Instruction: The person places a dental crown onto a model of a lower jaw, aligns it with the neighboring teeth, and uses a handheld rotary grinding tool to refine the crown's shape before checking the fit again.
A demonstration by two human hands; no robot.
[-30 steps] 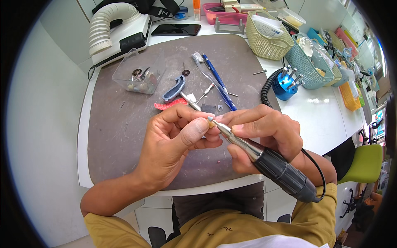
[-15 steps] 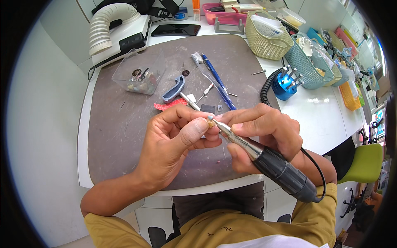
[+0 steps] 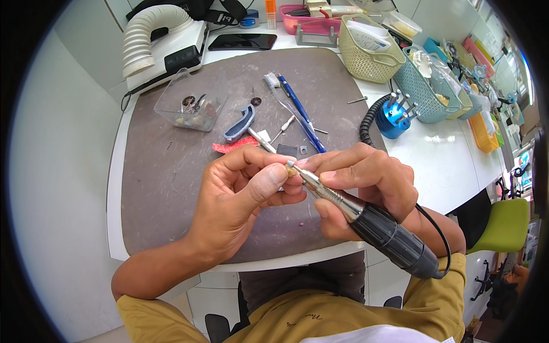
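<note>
My left hand (image 3: pixel 243 186) pinches a small yellowish tooth-like piece (image 3: pixel 291 171) between thumb and fingers; the fingers cover much of it. Wrapped in my right hand (image 3: pixel 372 180) is a rotary handpiece (image 3: pixel 349 208) with a silver front and black body, slanting down to the right. Its pale blue tip (image 3: pixel 290 164) is at the piece; whether it touches cannot be told. Just beyond my hands lie a blue-grey curved tray (image 3: pixel 239 124), a red strip (image 3: pixel 234 144), a clear-handled toothbrush (image 3: pixel 280 88) and a blue pen-shaped tool (image 3: pixel 297 103).
On the brown mat (image 3: pixel 166 188), a clear box (image 3: pixel 191 108) of small parts stands at left. A white machine with a hose (image 3: pixel 137 40) and a phone (image 3: pixel 243 42) are at the back. Baskets (image 3: pixel 372 54) and a blue bur holder (image 3: pixel 393 120) stand right. A black cord (image 3: pixel 436 226) trails from the handpiece.
Hardly anything differs. Both hands keep their hold, and the handpiece tip stays at the small piece, with at most a tiny shift.
</note>
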